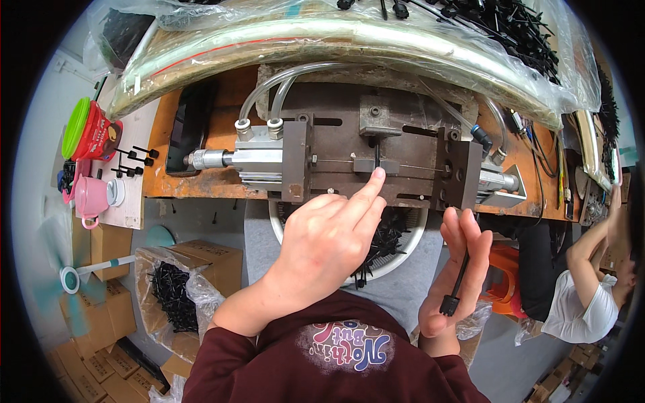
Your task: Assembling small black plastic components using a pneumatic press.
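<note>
My left hand [329, 225] reaches over a dark metal bench fixture [336, 144], its index finger stretched out. That fingertip rests at the lower end of a thin black rod [377, 153], seated upright in the picture between a metal block [379, 114] and a small grey block [363, 165]. Nothing shows in the left hand's grasp, though its underside is hidden. In front of the fixture's right end, my right hand [463, 269] holds a slim black plastic rod with a knobbed end [454, 295] lying along the palm and fingers.
Pneumatic cylinders [259, 161] with clear hoses flank the fixture. Below the bench edge sits a white basket [403, 258] of black parts. A phone [191, 127], pink cup [91, 198] and red tub [101, 134] stand left. Another person [584, 295] sits at right.
</note>
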Available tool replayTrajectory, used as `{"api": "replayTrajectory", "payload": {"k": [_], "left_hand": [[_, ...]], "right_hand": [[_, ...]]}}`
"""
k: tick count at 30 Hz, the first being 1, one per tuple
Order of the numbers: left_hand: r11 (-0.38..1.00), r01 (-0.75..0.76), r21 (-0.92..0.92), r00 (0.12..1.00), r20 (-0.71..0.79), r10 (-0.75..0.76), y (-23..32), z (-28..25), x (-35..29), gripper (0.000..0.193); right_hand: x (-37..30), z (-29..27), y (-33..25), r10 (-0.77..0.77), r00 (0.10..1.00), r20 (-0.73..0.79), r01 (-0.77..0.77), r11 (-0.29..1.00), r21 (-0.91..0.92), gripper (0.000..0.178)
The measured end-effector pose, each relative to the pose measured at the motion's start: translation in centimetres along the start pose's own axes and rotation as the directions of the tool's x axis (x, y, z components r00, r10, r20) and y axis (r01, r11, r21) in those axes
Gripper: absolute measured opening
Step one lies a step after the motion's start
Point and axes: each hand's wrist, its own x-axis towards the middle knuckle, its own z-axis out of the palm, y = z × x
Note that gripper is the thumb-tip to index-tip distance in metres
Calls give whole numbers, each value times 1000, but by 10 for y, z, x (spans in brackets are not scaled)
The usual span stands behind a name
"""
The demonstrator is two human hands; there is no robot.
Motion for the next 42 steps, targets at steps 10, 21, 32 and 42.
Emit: {"api": "replayTrajectory", "payload": {"k": [10, 21, 32, 42], "left_hand": [[1000, 23, -1, 1000, 13, -23, -3, 0, -2, 22], [942, -1, -335, 938, 326, 117, -7, -19, -39, 24], [207, -76, -975, 964, -125, -236, 13, -72, -35, 19], [-157, -146, -977, 989, -141, -45, 71, -124, -26, 29]], "right_hand": [[19, 1, -16, 14, 993, 121, 15, 972, -232, 44], [40, 33, 8, -58, 943, 327, 225, 836, -501, 20], [49, 46, 0, 41, 921, 387, 241, 720, -651, 22], [36, 47, 8, -10, 956, 293, 195, 770, -608, 20]]}}
